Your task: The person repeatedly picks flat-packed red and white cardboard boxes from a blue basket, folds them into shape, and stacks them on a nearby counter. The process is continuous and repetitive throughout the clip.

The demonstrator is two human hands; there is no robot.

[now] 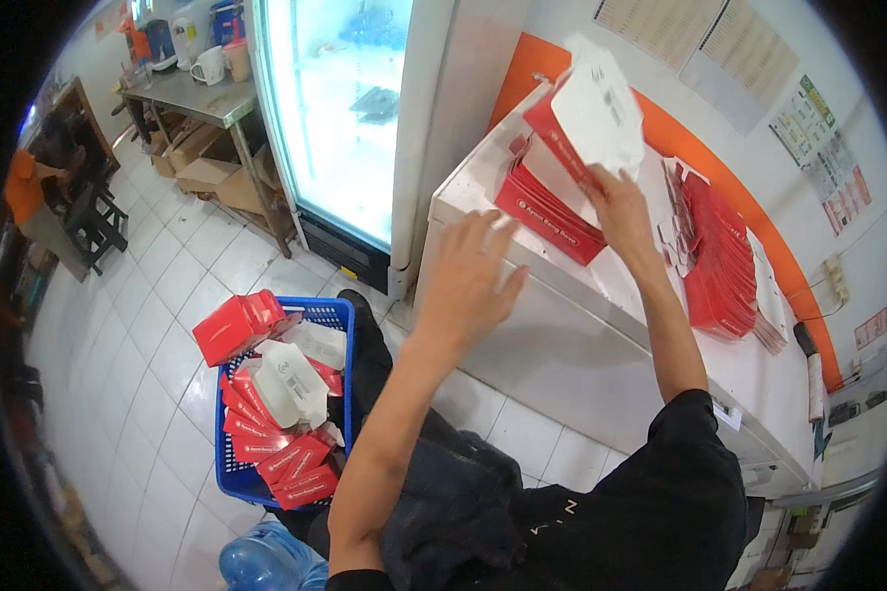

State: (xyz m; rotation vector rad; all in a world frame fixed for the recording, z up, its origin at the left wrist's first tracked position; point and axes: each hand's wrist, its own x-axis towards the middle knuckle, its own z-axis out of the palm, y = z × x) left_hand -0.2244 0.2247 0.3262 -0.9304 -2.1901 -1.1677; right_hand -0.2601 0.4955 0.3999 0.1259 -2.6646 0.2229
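My right hand [623,219] grips the lower edge of a red and white cardboard food box [601,108], which is tilted up over the white counter. Its white inside and open flaps show. Just below it lies a stack of red folded boxes [547,219]. My left hand [471,281] hangs in the air before the counter's front edge, fingers spread and holding nothing. On the floor to the left, a blue plastic basket [349,320] is heaped with red and white boxes [276,433], some of them formed into shape.
Farther right on the counter [759,379] leans a larger row of flat red boxes [715,261]. A lit glass-door fridge [340,108] stands ahead, beside a metal table [202,97]. A blue water jug [266,561] is near the basket. Another person [34,202] is at far left.
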